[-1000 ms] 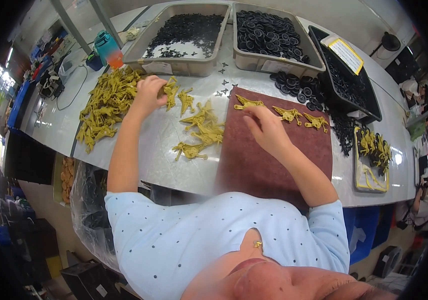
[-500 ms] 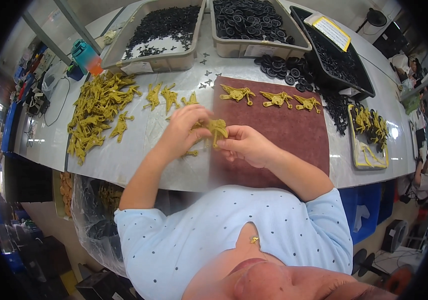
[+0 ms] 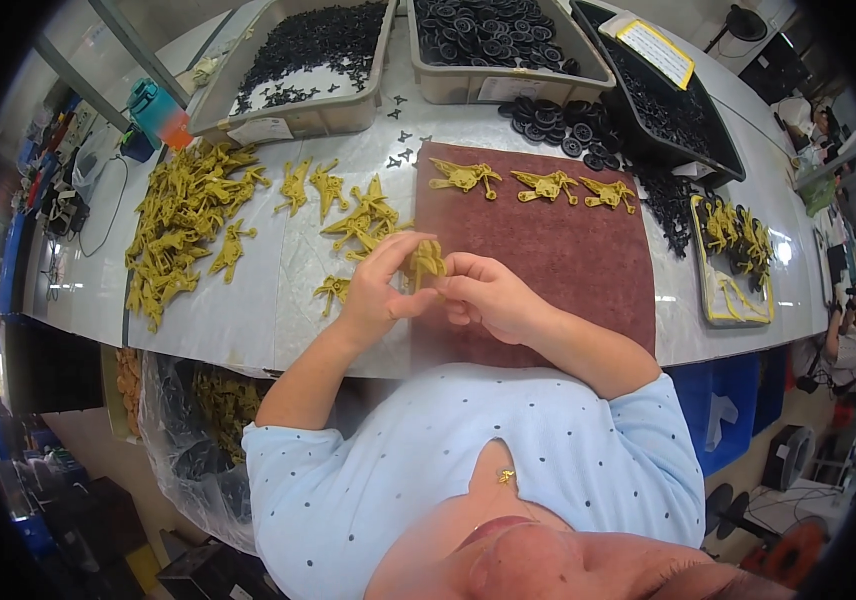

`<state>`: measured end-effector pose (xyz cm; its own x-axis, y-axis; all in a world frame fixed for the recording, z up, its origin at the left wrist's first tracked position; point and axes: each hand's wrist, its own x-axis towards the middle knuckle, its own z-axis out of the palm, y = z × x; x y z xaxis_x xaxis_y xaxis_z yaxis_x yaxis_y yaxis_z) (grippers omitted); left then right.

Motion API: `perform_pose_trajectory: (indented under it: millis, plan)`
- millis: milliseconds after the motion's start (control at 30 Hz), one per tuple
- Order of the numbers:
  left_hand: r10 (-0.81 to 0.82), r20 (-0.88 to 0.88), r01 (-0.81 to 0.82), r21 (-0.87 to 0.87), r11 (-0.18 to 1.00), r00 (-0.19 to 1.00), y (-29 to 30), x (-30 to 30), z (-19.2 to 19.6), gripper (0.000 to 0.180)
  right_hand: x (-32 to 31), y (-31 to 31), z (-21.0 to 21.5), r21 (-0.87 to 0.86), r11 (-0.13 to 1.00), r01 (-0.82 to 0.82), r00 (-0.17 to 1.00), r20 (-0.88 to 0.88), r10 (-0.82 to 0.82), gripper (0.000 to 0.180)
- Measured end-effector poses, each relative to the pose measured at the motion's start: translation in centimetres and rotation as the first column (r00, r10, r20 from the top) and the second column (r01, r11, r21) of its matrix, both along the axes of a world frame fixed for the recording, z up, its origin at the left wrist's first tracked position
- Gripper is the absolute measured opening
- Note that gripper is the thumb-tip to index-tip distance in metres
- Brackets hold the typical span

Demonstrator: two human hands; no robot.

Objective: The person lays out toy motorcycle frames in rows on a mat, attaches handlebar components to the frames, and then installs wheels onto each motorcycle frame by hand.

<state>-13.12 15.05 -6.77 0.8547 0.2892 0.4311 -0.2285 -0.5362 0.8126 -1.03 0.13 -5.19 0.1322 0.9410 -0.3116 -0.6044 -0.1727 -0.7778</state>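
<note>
Now both hands meet over the near left edge of the brown mat (image 3: 548,270), pinching one olive-yellow part (image 3: 426,262) between them. The left hand (image 3: 380,288) holds it from the left with thumb and fingers curled in; the right hand (image 3: 488,298) grips it from the right, fingers bent around its lower end. So the part is off the table, held in the air just above the mat's edge, close to the person's chest.

A second ago the hands were spread: the left reached out to the loose parts on the white table (image 3: 248,300), the right was up at the far end of the mat. Half a second ago they had already drawn together near the mat with a part between them, and they stay so now, a little closer and more tightly closed. My reading is that a fresh part has been picked up and is being worked on in the fingers, not yet laid down.

Three finished-looking parts (image 3: 546,184) lie in a row along the mat's far edge, as before. A small cluster (image 3: 363,222) sits just left of the mat, and the big heap (image 3: 183,225) lies farther left. Beyond are grey bins (image 3: 298,70) of black pieces, black rings (image 3: 558,120) loose on the table, and a tray (image 3: 733,260) of yellow parts at right.
</note>
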Motion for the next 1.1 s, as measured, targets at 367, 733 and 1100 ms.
perform_pose_trajectory:
  millis: [367,733,1100]
  plan:
    - [0.56,-0.055,-0.54,0.201,0.817,0.827,5.8,-3.7,0.4,0.048,5.2,-1.9,-1.4,-0.152,0.948,0.28,0.959,0.009,-0.282,0.006]
    - [0.55,-0.129,-0.38,0.594,0.709,0.825,4.3,-3.1,-3.5,0.066,6.0,-0.7,-2.6,-0.381,0.859,0.342,0.53,0.833,0.158,0.034]
    - [0.83,0.096,-0.585,0.753,0.3,0.549,20.9,-2.1,-4.1,0.028,4.0,-2.1,-1.0,-0.199,0.929,0.313,0.06,0.98,0.19,0.047]
